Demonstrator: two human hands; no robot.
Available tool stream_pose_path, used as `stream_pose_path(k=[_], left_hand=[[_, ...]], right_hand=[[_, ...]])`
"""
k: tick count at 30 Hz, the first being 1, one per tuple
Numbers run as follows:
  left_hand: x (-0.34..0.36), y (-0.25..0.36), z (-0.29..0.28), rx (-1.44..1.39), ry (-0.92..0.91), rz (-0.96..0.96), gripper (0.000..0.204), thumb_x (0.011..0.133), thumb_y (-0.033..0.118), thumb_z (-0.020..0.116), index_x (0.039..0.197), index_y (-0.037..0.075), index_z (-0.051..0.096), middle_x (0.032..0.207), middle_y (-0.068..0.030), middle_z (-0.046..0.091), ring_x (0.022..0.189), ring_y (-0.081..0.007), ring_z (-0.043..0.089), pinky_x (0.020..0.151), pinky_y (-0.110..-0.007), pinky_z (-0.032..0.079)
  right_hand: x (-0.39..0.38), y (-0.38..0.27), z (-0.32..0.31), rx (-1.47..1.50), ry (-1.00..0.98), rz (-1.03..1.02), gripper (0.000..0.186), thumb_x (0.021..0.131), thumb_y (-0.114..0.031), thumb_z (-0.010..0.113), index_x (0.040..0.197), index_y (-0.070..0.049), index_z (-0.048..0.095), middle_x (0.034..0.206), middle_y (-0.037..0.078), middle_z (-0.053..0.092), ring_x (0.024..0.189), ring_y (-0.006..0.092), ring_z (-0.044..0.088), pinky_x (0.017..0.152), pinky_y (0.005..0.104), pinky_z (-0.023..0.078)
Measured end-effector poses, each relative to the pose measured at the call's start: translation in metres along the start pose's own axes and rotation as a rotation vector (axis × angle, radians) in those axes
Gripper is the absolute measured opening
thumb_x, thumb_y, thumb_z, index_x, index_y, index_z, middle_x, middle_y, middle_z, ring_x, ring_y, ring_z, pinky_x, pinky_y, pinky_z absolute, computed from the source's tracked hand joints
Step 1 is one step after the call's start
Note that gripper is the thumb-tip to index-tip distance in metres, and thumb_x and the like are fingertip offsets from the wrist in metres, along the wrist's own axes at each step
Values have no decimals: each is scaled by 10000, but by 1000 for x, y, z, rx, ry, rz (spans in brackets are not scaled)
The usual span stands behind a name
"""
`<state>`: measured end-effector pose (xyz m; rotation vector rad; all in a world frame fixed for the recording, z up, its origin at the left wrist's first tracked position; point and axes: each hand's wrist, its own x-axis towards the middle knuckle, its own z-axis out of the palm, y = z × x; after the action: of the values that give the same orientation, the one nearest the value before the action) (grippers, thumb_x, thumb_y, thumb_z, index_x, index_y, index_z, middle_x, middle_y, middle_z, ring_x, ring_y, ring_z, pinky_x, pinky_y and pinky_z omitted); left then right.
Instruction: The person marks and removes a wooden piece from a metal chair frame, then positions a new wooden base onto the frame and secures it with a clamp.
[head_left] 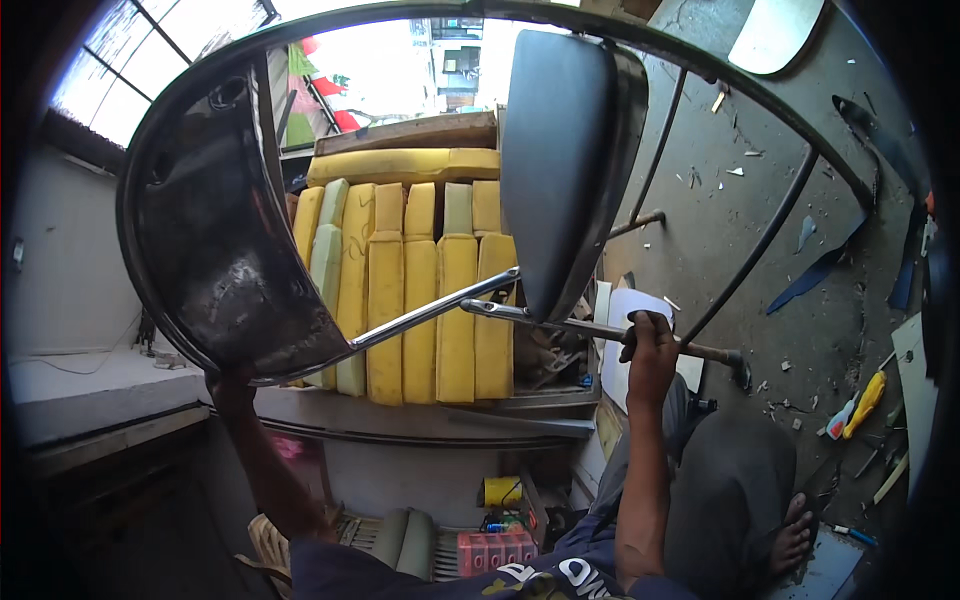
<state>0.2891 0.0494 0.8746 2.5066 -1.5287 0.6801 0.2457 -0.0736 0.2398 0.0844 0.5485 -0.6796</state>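
A metal-framed chair is held up on its side before me. Its dark tubular frame (pixel 745 258) curves across the top of the view. A black padded seat (pixel 555 150) hangs at the middle, and a glossy black curved back panel (pixel 195 200) fills the left end. My left hand (pixel 232 395) is closed on the frame's lower left edge, fingers partly hidden behind it. Around a lower tube at the right, near where its shiny stretch turns dark, my right hand (pixel 650 352) is wrapped. Two shiny metal bars (pixel 420 318) overlap between panel and seat.
Yellow foam blocks (pixel 385 300) are stacked beyond the chair, beside a white ledge (pixel 110 400) on the left. Scraps, dark offcuts (pixel 820 275) and a yellow-handled tool (pixel 865 405) lie on the right floor. Low down sits a red see-through box (pixel 495 552). My bare foot (pixel 793 535) rests right.
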Motion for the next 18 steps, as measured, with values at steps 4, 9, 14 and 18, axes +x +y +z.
stream_pose_path(k=[4,9,14,18], left_hand=[[17,28,10,-138,162,-1,284,788,21,726,1065,5,665,999,-103,691,894,-219,664,824,-379,560],[-23,-27,-20,689,131,235,153,755,111,776,874,29,725,912,-92,728,842,-215,681,803,-381,564],[-5,-11,-25,-20,511,-48,110,760,212,774,789,109,751,836,-76,746,764,-256,710,742,-390,580],[-9,-19,-63,580,571,66,178,750,320,776,813,154,769,819,-79,749,734,-280,720,701,-401,585]], right_hand=[[-11,-42,20,37,-196,-36,200,1020,-204,549,975,-44,662,699,3,587,577,56,522,523,216,428],[-73,-41,82,-51,-838,24,211,1013,-197,573,1084,-28,679,779,34,671,694,63,616,621,222,499],[-83,-63,101,-3,-1104,122,244,997,-200,603,1130,-5,669,805,52,685,743,85,636,683,256,531],[-62,-31,89,-55,-1015,239,276,997,-230,607,1133,1,671,829,49,686,779,94,641,722,269,534]])
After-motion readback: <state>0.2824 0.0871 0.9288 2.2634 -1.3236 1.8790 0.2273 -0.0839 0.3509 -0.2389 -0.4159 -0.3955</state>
